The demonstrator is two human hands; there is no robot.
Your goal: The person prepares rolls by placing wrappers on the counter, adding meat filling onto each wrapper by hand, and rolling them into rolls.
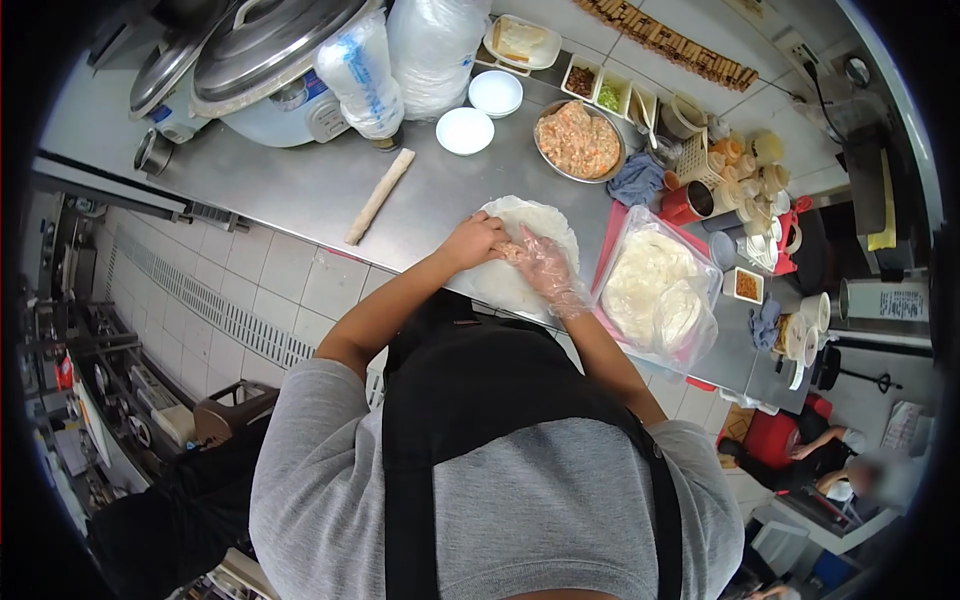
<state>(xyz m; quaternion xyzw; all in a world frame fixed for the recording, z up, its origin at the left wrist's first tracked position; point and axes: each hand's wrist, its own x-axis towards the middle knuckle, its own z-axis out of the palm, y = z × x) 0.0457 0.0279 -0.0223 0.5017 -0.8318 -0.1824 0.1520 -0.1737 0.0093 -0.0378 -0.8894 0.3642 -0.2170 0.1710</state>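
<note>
A thin, round, pale dough sheet [537, 212] lies on the steel counter in front of me. Over its middle my two hands meet at a small lump of pinkish filling [511, 251]. My left hand [474, 243] is bare, its fingers curled down at the lump's left side; what they pinch is hidden. On my right hand [548, 268] is a clear plastic glove, and its fingers close on the filling from the right. A steel bowl of minced filling with orange bits [578, 141] stands beyond the sheet. Left of my hands rests a rolling pin [380, 196].
To the right, a plastic-lined tray holds white dough [645, 282]. Two white bowls [465, 131] and bagged stacks [432, 65] stand behind, beside large lidded cookers [275, 55]. Seasoning containers [745, 170] crowd the right. A seated person [825, 450] is at lower right.
</note>
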